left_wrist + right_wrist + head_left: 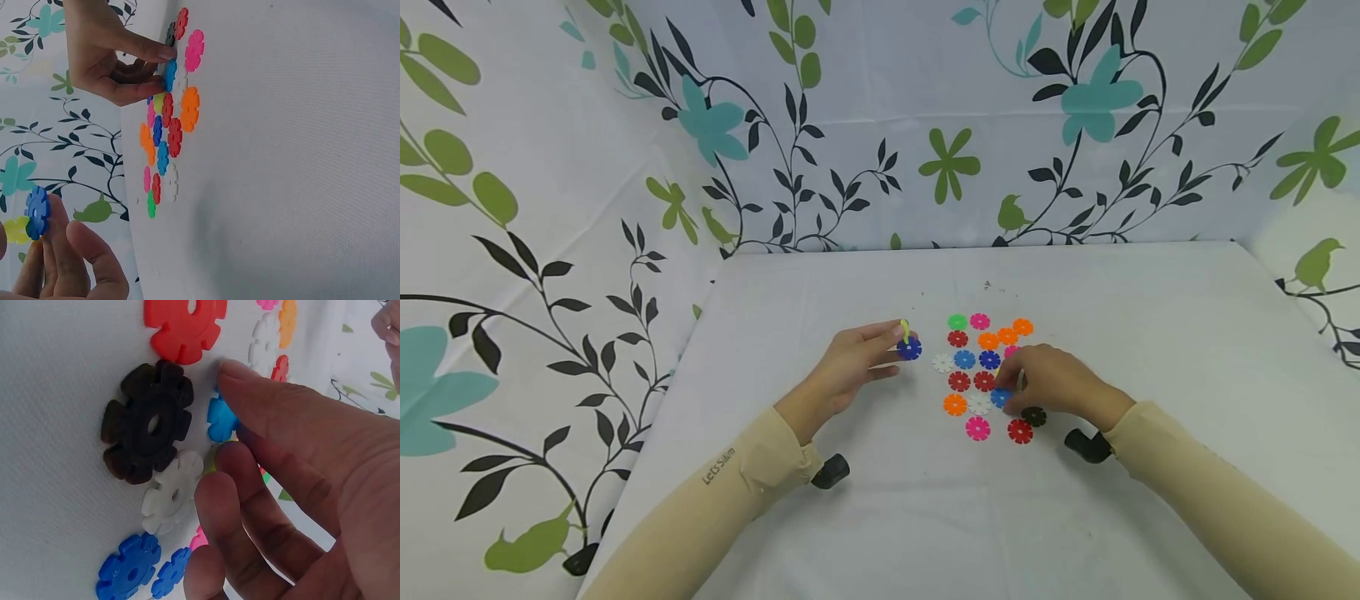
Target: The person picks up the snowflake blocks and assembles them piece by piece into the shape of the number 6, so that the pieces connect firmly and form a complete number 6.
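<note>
My left hand (850,367) is raised over the left of the table and pinches a dark blue notched flower disc (909,348) joined to a yellow one (17,230). The yellow disc is seen edge-on in the head view. My right hand (1060,383) is low over the spread discs, thumb and forefinger at opposite edges of a light blue flower disc (222,419). That disc is partly hidden by the fingers. Close to this hand lie a black disc (150,422), a red disc (1020,431) and a white disc (175,492).
Several more discs lie flat in a loose group, among them a green disc (957,322), an orange disc (955,405) and a pink disc (977,428). A white cloth covers the table (880,517). A leaf-patterned curtain (880,125) stands behind and at the left.
</note>
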`<state>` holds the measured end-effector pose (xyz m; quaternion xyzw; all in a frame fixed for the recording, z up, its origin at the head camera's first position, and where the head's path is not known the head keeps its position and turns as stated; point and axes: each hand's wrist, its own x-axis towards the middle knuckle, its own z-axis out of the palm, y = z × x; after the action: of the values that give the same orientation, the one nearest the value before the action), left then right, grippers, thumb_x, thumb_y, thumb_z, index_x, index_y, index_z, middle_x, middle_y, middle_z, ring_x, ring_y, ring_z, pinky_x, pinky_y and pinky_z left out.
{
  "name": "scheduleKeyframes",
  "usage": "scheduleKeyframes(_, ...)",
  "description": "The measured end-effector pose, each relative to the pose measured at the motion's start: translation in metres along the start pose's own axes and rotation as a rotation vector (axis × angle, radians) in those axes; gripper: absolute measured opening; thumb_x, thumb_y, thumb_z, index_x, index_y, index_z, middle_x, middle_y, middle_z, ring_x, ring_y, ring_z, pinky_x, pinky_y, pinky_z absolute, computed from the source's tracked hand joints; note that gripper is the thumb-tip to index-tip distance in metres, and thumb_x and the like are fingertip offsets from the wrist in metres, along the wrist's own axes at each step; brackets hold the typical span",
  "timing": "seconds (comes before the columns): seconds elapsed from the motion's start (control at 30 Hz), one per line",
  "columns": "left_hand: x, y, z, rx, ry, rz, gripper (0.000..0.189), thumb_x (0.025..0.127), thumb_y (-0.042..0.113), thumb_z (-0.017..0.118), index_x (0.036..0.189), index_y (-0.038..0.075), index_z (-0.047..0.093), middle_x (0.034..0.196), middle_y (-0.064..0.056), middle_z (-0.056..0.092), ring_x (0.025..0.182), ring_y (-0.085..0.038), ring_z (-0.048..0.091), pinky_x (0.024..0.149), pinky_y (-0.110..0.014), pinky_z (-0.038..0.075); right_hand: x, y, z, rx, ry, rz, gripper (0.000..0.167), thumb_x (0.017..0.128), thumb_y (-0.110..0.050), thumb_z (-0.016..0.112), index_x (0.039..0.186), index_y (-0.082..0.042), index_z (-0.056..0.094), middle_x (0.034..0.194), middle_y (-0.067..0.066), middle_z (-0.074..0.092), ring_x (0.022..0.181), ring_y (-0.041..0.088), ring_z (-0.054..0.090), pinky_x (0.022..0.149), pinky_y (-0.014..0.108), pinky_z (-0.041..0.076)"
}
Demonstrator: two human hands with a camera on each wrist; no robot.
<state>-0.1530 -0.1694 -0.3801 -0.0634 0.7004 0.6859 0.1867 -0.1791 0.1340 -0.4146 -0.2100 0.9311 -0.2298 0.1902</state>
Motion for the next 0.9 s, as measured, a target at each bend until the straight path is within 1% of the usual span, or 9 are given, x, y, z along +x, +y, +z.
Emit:
scheduleKeyframes(0.13, -0.0011, 0.0012, 0.0014, 0.000, 0.009, 0.007, 0.043, 0.099, 0.040, 0.066, 0.130, 0.010, 0.068, 0.116, -0.006, 0.073, 0.114, -0.024, 0.065, 0.097, -0.037, 0.053, 0.0003, 0.0000, 0.0012, -0.031, 0.028, -0.013, 0.035, 0.068, -0.024, 0.095, 0.096, -0.017, 0.077, 0.084, -0.006, 0.067, 0.079, 0.017, 0.059, 0.063, 0.032, 0.053)
scheduleKeyframes(0.23, -0.0021, 0.0011, 0.0022, 0.025, 0.013, 0.018, 0.043, 0.097, 0.042, 0.067, 0.127, 0.012, 0.070, 0.114, -0.004, 0.074, 0.112, -0.022, 0.066, 0.098, -0.039, 0.052, 0.0002, -0.0008, 0.0017, -0.047, 0.039, -0.009, 0.035, 0.067, -0.024, 0.095, 0.096, -0.017, 0.077, 0.082, -0.007, 0.066, 0.079, 0.017, 0.059, 0.063, 0.032, 0.053)
scheduleKeyframes(0.37, -0.0027, 0.0003, 0.0027, 0.046, 0.016, 0.039, 0.040, 0.096, 0.042, 0.070, 0.126, 0.016, 0.072, 0.114, -0.001, 0.074, 0.110, -0.020, 0.066, 0.103, -0.046, 0.047, 0.0003, -0.0026, 0.0022, -0.032, 0.030, -0.008, 0.034, 0.068, -0.022, 0.095, 0.096, -0.016, 0.076, 0.084, -0.005, 0.066, 0.081, 0.018, 0.060, 0.064, 0.032, 0.054)
scheduleKeyframes(0.47, -0.0039, 0.0009, 0.0033, 0.042, 0.008, 0.060, 0.039, 0.096, 0.039, 0.069, 0.128, 0.017, 0.071, 0.115, 0.001, 0.074, 0.111, -0.021, 0.066, 0.106, -0.051, 0.044, 0.0008, -0.0037, 0.0018, -0.009, 0.018, -0.011, 0.034, 0.068, -0.021, 0.095, 0.095, -0.016, 0.074, 0.086, -0.003, 0.066, 0.083, 0.019, 0.060, 0.065, 0.033, 0.054)
scheduleKeyframes(0.57, -0.0053, 0.0027, 0.0043, 0.047, 0.011, 0.074, 0.038, 0.097, 0.039, 0.068, 0.128, 0.017, 0.071, 0.114, 0.001, 0.074, 0.111, -0.021, 0.065, 0.106, -0.053, 0.042, 0.0011, -0.0042, 0.0010, 0.005, 0.011, -0.012, 0.035, 0.067, -0.020, 0.095, 0.092, -0.017, 0.071, 0.087, -0.002, 0.065, 0.082, 0.019, 0.060, 0.064, 0.032, 0.054)
scheduleKeyframes(0.63, -0.0058, 0.0038, 0.0049, 0.050, 0.023, 0.069, 0.038, 0.097, 0.041, 0.067, 0.125, 0.016, 0.073, 0.112, 0.000, 0.075, 0.110, -0.021, 0.065, 0.106, -0.053, 0.042, 0.0010, -0.0045, 0.0004, 0.015, 0.009, -0.017, 0.035, 0.066, -0.019, 0.095, 0.090, -0.017, 0.069, 0.088, -0.002, 0.065, 0.082, 0.019, 0.060, 0.064, 0.032, 0.054)
scheduleKeyframes(0.77, -0.0068, 0.0053, 0.0057, 0.056, 0.038, 0.054, 0.040, 0.098, 0.045, 0.064, 0.121, 0.012, 0.074, 0.108, -0.004, 0.075, 0.110, -0.024, 0.065, 0.104, -0.051, 0.044, 0.0008, -0.0046, -0.0018, 0.056, -0.010, -0.050, 0.030, 0.072, -0.019, 0.092, 0.087, -0.017, 0.067, 0.086, -0.002, 0.064, 0.083, 0.019, 0.060, 0.065, 0.032, 0.054)
scheduleKeyframes(0.83, -0.0070, 0.0050, 0.0057, 0.055, 0.024, 0.050, 0.041, 0.099, 0.044, 0.063, 0.123, 0.012, 0.073, 0.108, -0.005, 0.074, 0.110, -0.025, 0.065, 0.103, -0.048, 0.047, 0.0010, -0.0055, -0.0041, 0.095, -0.024, -0.076, 0.024, 0.077, -0.018, 0.089, 0.087, -0.016, 0.067, 0.085, -0.002, 0.064, 0.081, 0.019, 0.060, 0.066, 0.032, 0.054)
scheduleKeyframes(0.9, -0.0071, 0.0043, 0.0053, 0.049, -0.005, 0.050, 0.041, 0.101, 0.042, 0.062, 0.126, 0.011, 0.070, 0.111, -0.007, 0.073, 0.111, -0.026, 0.066, 0.100, -0.043, 0.050, 0.0020, -0.0066, -0.0068, 0.139, -0.032, -0.098, 0.019, 0.082, -0.018, 0.086, 0.089, -0.015, 0.069, 0.084, -0.002, 0.065, 0.080, 0.019, 0.061, 0.067, 0.032, 0.055)
